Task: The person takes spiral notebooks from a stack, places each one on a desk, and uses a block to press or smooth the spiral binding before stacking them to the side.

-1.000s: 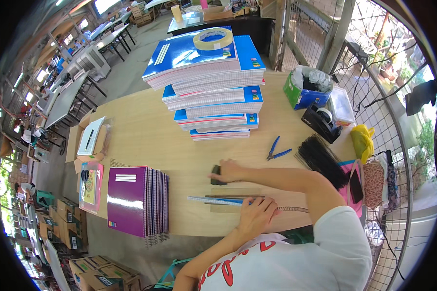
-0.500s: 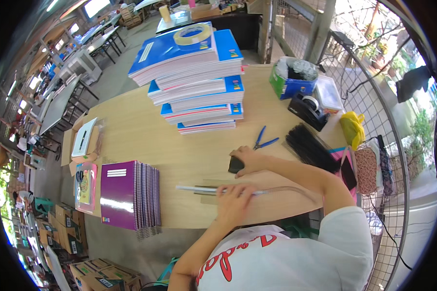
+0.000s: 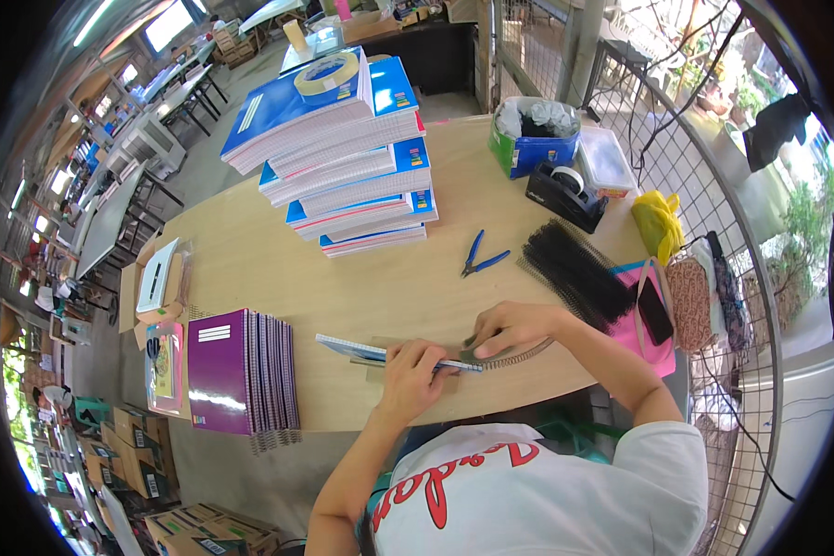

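Note:
My left hand (image 3: 411,369) is closed around a thin notebook (image 3: 343,347), held on edge with its spine toward me. From the notebook's right end trails a dark spiral binding coil (image 3: 521,358), which runs under my right hand (image 3: 517,329). My right hand is closed on a small dark block (image 3: 469,352), pressed at the coil where it meets the notebook. The block's exact kind cannot be told. Blue-handled cutting pliers (image 3: 481,258) lie open beyond my hands. To their right is a bundle of black spiral coils (image 3: 579,273).
Blue notebooks (image 3: 361,199) are stacked high at the back, a tape roll (image 3: 327,74) on top. Purple spiral notebooks (image 3: 221,371) stand at left. A tape dispenser (image 3: 565,196), box (image 3: 536,148), yellow bag (image 3: 658,227) and phone (image 3: 655,313) line the right side.
My right hand has brought the dark block from the tabletop down to the coil at the notebook's right end. The notebook is now tilted more. The whole view has shifted slightly.

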Tool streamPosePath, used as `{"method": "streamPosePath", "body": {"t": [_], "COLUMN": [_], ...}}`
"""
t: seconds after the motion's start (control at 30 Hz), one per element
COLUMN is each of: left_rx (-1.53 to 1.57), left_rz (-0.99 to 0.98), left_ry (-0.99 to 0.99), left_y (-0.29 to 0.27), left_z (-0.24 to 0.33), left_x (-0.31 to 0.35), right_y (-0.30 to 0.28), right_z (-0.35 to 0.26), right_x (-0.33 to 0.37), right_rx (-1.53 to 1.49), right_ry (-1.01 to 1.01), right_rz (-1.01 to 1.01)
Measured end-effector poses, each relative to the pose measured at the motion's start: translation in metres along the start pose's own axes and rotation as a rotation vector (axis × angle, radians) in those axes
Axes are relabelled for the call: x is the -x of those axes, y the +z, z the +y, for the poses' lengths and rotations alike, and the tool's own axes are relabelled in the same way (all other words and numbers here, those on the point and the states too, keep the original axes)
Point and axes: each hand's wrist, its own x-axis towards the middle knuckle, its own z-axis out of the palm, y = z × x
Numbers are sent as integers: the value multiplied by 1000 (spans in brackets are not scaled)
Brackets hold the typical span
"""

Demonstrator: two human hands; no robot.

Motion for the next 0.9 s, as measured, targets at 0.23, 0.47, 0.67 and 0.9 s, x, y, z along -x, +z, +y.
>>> {"method": "streamPosePath", "body": {"t": [0.23, 0.47, 0.67, 0.9], "left_rx": [-24, 28, -122, -53], "left_rz": [-26, -68, -67, 13], "left_ry": [82, -37, 0, 90], "left_y": [11, -9, -12, 0], "left_z": [-15, -2, 7, -1], "left_x": [5, -29, -15, 3], "right_y": [4, -5, 23, 18], "right_z": [8, -9, 3, -8], "right_x": [0, 16, 31, 29], "right_rx": [-90, -1235, -769, 0], "right_ry": [-114, -114, 121, 35], "right_rz": [-27, 579, 640, 100]}}
